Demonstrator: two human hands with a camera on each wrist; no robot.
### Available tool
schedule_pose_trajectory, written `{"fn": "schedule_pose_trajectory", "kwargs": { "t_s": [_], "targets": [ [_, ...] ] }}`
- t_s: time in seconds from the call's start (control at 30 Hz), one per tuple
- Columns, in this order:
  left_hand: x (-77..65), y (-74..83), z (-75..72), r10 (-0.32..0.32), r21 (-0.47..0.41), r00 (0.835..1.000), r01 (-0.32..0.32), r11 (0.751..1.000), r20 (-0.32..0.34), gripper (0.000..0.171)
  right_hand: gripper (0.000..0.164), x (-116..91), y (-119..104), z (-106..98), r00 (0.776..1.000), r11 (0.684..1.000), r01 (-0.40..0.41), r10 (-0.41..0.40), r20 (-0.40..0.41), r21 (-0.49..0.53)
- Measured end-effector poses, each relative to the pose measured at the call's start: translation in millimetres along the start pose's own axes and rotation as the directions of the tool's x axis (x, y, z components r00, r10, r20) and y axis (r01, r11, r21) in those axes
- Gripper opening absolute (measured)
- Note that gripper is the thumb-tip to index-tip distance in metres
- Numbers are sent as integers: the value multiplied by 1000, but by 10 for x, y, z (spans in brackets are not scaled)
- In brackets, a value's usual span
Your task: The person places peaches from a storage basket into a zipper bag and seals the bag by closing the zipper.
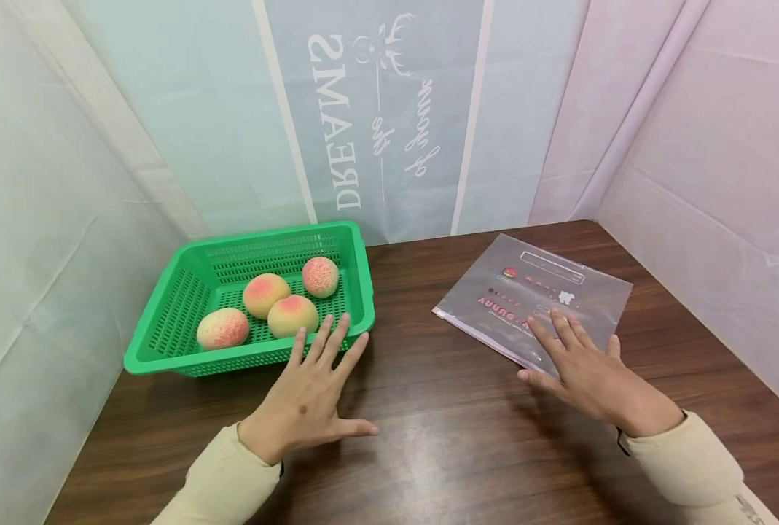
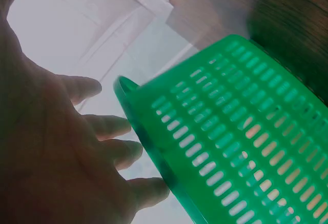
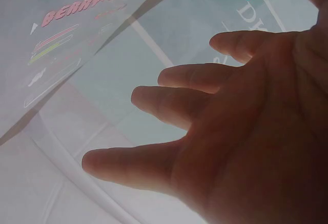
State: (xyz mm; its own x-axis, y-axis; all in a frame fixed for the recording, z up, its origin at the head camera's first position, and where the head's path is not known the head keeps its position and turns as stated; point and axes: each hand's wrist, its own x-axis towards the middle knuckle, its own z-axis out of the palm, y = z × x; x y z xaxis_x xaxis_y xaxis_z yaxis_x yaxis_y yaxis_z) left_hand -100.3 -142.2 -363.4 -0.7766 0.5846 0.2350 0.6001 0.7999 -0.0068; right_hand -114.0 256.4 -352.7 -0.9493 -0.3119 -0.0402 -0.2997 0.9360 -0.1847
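Note:
A green plastic basket stands on the left of the table, holding several peaches, yellow with pink blush. My left hand is over the basket's front right edge, fingers straight and spread. In the left wrist view its fingertips come up to the basket's rim; whether they touch it I cannot tell. To the right lies a flat, clear slider zip bag with printed pictures and lettering. Above its near right part, my right hand is spread with fingers extended and holds nothing.
Both things rest on a dark brown wood-grain table. A printed cloth hangs behind the table, and pale sheets enclose the left and right sides. The bag's slider end points toward the basket.

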Motion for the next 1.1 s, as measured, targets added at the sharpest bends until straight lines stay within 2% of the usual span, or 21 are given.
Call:
{"fn": "schedule_pose_trajectory", "kwargs": {
  "t_s": [0.3,0.57,0.73,0.87,1.1],
  "targets": [
    [137,128,42,88,5,996,-88,996,-29,116,86,18,9,1,1000,1000,-5,5,6,-2],
    [264,284,78,183,20,983,-183,983,-15,111,85,22,42,24,1000,1000,-17,17,23,-6],
    [341,344,106,212,24,977,-212,977,12,111,83,30,51,39,1000,1000,-16,16,23,-23],
    [391,366,147,239,46,971,-239,970,6,111,82,39,47,39,1000,999,-11,11,23,-35],
    [488,426,211,248,36,968,-249,968,31,110,82,35,58,37,999,1000,-17,18,39,-10]
  ]
}}
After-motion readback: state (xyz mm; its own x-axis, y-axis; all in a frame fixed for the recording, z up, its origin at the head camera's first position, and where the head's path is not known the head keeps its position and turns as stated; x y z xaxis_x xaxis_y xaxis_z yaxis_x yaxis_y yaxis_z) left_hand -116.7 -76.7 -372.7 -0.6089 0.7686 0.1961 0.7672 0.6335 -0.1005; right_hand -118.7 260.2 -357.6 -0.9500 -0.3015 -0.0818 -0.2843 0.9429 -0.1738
